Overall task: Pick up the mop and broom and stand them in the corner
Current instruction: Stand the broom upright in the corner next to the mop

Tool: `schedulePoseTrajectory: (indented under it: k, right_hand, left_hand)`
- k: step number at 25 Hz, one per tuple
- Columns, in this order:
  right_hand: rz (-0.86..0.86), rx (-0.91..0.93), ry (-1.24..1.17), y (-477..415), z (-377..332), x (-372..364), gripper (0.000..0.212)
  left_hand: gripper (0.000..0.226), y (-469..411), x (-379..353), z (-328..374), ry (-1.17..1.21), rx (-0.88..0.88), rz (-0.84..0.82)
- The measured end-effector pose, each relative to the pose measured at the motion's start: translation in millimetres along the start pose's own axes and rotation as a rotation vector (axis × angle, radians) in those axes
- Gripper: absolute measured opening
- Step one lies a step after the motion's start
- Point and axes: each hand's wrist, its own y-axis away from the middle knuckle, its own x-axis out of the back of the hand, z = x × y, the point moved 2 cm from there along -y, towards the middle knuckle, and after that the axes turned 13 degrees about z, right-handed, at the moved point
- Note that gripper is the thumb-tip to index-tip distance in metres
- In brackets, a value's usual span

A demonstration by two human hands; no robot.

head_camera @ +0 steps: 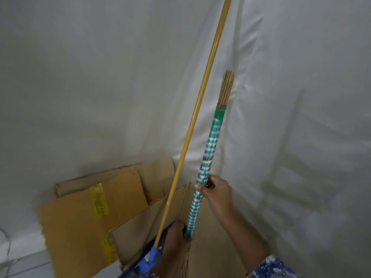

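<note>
Cardboard [80, 213]: flattened sheets leaning low in the corner.
Mop [192, 121]: yellow pole tilted up and right, unheld, blue head low.
Left hand [174, 235]: grip closed round the broom's lower handle.
Broom [208, 157]: long axis near upright, top toward the corner fold.
Right hand [215, 190]: grip clamped mid-handle, nearer the corner.

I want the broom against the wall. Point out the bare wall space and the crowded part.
Bare: the white-draped wall right of the broom. Crowded: the corner's foot, behind the mop handle, stacked with cardboard sheets. Both the right hand and left hand grip the broom.
</note>
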Motion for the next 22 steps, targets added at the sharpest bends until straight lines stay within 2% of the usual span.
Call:
schedulePoseTrajectory:
  k: [3,10,13,16,22]
  right_hand:
    - [-0.059,-0.065,-0.012,-35,59,-23,0.011]
    - [-0.101,-0.181,-0.032,-130,217,-91,0.012]
    - [-0.166,-0.169,0.014,-167,266,-131,0.010]
    - [-0.222,-0.170,0.059,-194,306,-159,0.012]
    - [-0.328,-0.091,0.128,-229,332,-190,0.017]
  left_hand:
    - [0.011,-41,-53,-25,0.039,0.098,0.014]
    - [0.041,-154,-177,-73,-0.009,0.314,0.045]
    - [0.032,-197,-214,-103,-0.005,0.389,0.108]
    - [0.005,-221,-240,-120,-0.019,0.423,0.157]
    - [0.012,-249,-260,-129,-0.023,0.452,0.216]
